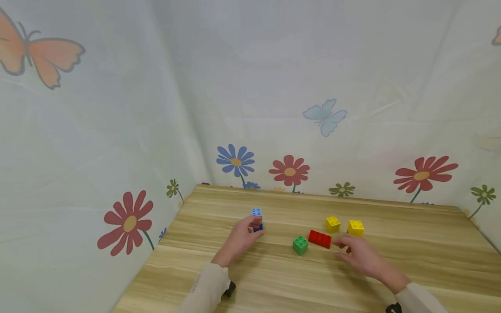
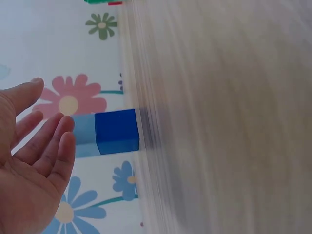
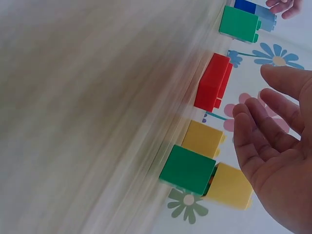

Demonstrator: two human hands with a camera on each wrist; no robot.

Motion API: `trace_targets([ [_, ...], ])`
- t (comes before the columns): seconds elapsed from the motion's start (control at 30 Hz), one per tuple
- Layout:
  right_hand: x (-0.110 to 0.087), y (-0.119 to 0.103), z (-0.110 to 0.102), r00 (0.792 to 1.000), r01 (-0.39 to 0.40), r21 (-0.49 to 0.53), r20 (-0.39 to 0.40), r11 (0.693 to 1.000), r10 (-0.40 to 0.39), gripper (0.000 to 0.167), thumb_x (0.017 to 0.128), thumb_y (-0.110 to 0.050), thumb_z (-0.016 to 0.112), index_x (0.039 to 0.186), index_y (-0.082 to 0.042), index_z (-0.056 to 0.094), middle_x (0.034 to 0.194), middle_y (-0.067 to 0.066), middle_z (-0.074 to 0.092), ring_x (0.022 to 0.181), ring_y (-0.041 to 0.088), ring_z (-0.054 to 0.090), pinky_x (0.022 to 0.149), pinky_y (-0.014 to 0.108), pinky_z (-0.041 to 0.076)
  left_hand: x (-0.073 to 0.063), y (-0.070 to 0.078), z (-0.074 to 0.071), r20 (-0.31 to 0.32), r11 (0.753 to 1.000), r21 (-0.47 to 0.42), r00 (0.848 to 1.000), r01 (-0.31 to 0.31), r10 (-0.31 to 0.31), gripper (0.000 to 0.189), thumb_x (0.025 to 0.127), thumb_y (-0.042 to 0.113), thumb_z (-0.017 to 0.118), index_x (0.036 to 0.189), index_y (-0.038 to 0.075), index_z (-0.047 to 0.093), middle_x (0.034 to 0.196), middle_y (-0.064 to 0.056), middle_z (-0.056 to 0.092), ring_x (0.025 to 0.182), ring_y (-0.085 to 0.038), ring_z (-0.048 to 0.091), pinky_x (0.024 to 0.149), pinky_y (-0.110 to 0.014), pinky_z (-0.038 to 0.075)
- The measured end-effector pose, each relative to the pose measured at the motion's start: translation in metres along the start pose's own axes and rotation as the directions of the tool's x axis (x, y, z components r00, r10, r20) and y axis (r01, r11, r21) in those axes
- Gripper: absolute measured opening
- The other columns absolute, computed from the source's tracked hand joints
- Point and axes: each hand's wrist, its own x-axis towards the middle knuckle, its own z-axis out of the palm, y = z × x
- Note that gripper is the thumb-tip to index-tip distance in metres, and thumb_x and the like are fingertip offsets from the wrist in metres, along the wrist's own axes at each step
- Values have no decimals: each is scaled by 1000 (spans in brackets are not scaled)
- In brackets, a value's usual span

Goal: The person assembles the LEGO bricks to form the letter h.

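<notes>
A light blue brick [image 1: 256, 212] stands stacked on a dark blue brick [image 2: 117, 131] at the left. My left hand [image 1: 243, 237] is right beside this stack, thumb apart from the fingers, fingertips overlapping the light blue brick in the left wrist view. My right hand [image 1: 360, 256] hovers with loosely bent fingers just right of a red brick [image 1: 319, 239], holding nothing. Beyond that hand, a yellow brick [image 1: 355, 228] sits on a green brick [image 3: 188, 170], which is mostly hidden in the head view.
Another green brick [image 1: 300, 245] lies left of the red one, and a single yellow brick [image 1: 332, 224] lies behind it. The wooden table [image 1: 274, 287] ends at the back and left against a white curtain [image 1: 250, 87] printed with flowers and butterflies.
</notes>
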Motion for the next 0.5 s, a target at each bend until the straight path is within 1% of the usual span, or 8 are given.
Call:
trace_targets([
  [0.1, 4, -2, 2, 1000, -8, -7, 10, 1000, 8, 21, 82, -7, 72, 102, -3, 66, 97, 6, 64, 84, 22, 60, 69, 32, 52, 0, -6, -5, -24, 1000, 25, 1000, 13, -12, 34, 88, 12, 68, 119, 4, 60, 106, -8, 63, 99, -21, 59, 81, -37, 49],
  [0.23, 8, -5, 3, 999, -42, -11, 15, 999, 42, 24, 83, -7, 71, 106, -5, 66, 103, 8, 64, 87, 23, 61, 71, 34, 53, 2, -14, -10, -62, 998, 60, 998, 28, -25, 33, 88, 14, 68, 119, 7, 59, 104, -5, 63, 98, -20, 59, 79, -35, 49],
  [0.37, 14, -8, 5, 998, -69, -21, -3, 997, 69, 29, 83, -10, 72, 111, -4, 66, 106, 9, 63, 86, 24, 61, 72, 36, 53, 5, -20, -15, -97, 996, 72, 994, 46, -39, 38, 88, 14, 69, 122, 6, 57, 106, -7, 61, 98, -21, 58, 79, -36, 49],
  [0.5, 22, -8, 8, 998, -64, -36, -16, 997, 63, 32, 83, -11, 73, 113, -3, 65, 109, 12, 62, 88, 26, 61, 73, 38, 52, 8, -25, -17, -111, 995, 76, 992, 64, -55, 47, 86, 15, 70, 128, 4, 53, 116, -12, 57, 102, -25, 56, 81, -39, 49],
])
